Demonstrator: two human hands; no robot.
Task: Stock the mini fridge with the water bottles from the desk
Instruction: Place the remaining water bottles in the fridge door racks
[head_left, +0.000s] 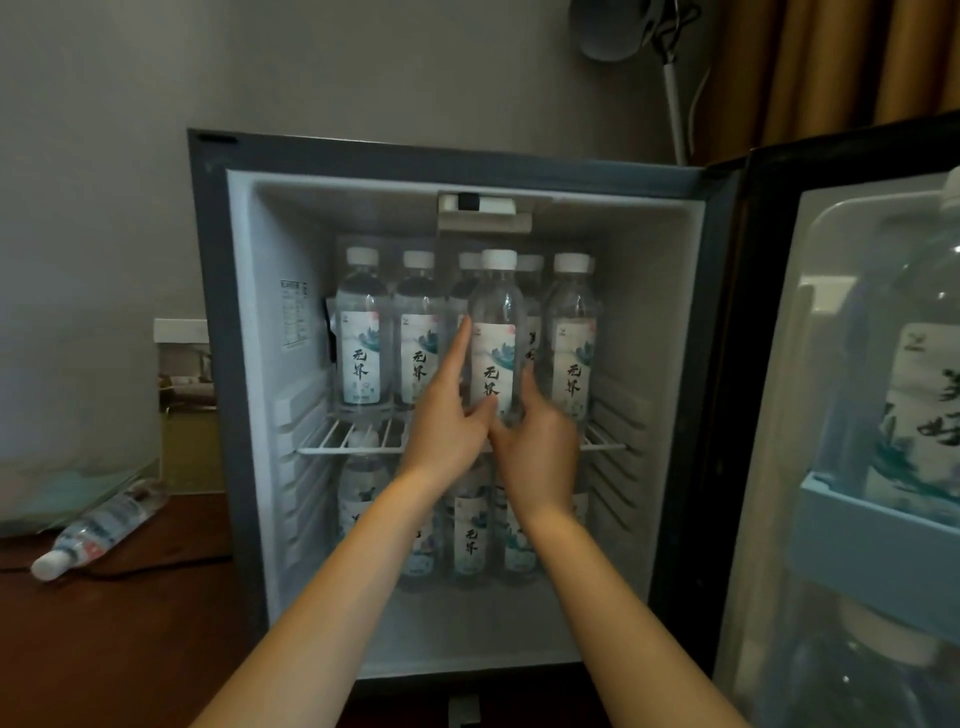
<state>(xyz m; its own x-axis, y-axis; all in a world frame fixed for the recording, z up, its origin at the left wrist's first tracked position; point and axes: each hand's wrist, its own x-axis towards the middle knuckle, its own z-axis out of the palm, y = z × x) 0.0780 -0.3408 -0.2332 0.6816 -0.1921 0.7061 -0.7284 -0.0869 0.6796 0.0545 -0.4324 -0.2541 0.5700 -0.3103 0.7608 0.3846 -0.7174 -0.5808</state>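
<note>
On the upper wire shelf (332, 441) of the mini fridge (223, 312), front and centre, the front bottle (496, 332) is standing upright between both hands. The left hand (447, 421) is bracing it from 9 o'clock, index finger lying straight up its side and thumb pressing the lower label. The right hand (537, 447) is wrapping its base from 4 o'clock.

The risk is that the shelf is filling up. The shelf bottles (418, 332) are crowding in at 9 and 3 o'clock, so a sideways nudge is likely to knock one over. The wire rungs are also giving the base poor footing, so the bottle may tip forward off the shelf edge on release.

Both hands are covering the bottle's base, so I cannot tell whether it is resting on the shelf or hanging just above it. The lower bottles (470, 540) are showing only partly behind the forearms. At 8 o'clock, a spare bottle (101, 527) is lying on the desk (130, 623), waiting to be stocked.
</note>
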